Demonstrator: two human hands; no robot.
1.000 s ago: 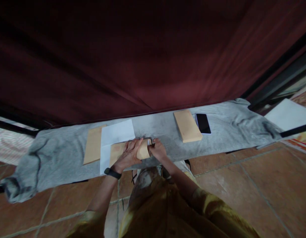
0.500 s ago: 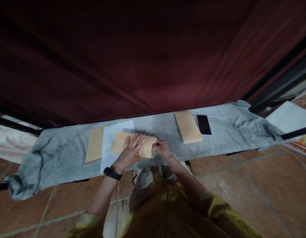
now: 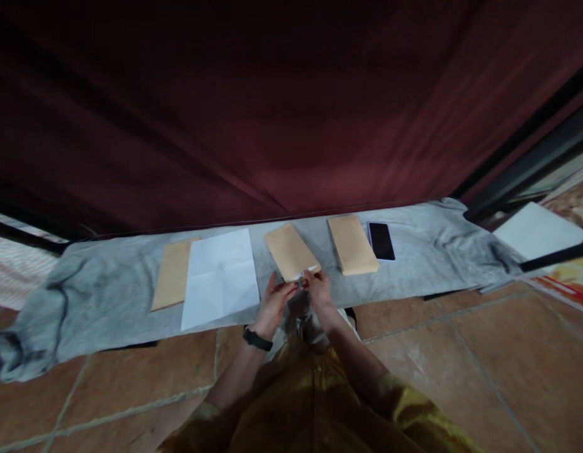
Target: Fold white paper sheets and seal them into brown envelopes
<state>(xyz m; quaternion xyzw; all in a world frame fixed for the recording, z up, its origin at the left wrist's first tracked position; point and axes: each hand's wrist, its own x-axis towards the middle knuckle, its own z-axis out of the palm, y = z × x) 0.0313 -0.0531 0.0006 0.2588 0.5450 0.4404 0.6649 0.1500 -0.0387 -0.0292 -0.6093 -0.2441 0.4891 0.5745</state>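
A brown paper envelope (image 3: 291, 250) lies tilted in front of me, its open end toward my body with a white edge showing at the mouth. My right hand (image 3: 318, 289) pinches the near right corner of this envelope. Just below the mouth, my left hand (image 3: 273, 305) has its thumb and fingers apart; whether the fingertips touch the envelope I cannot tell. To the left lies a creased white sheet of paper (image 3: 220, 277), unfolded flat. Its edge borders more brown envelopes (image 3: 171, 274). A thick stack of brown envelopes (image 3: 352, 244) rests to the right.
A phone (image 3: 381, 241) lies beside the stack. Grey cloth (image 3: 107, 296) covers the narrow bench, and a dark red curtain (image 3: 282, 138) hangs behind it. White paper (image 3: 539, 233) sits off the right end. Tiled floor (image 3: 145, 377) lies below.
The envelope has turned and moved right, off the white sheet, with its mouth now toward me. My left hand has lifted off its top and come to the mouth. My right hand still grips it.
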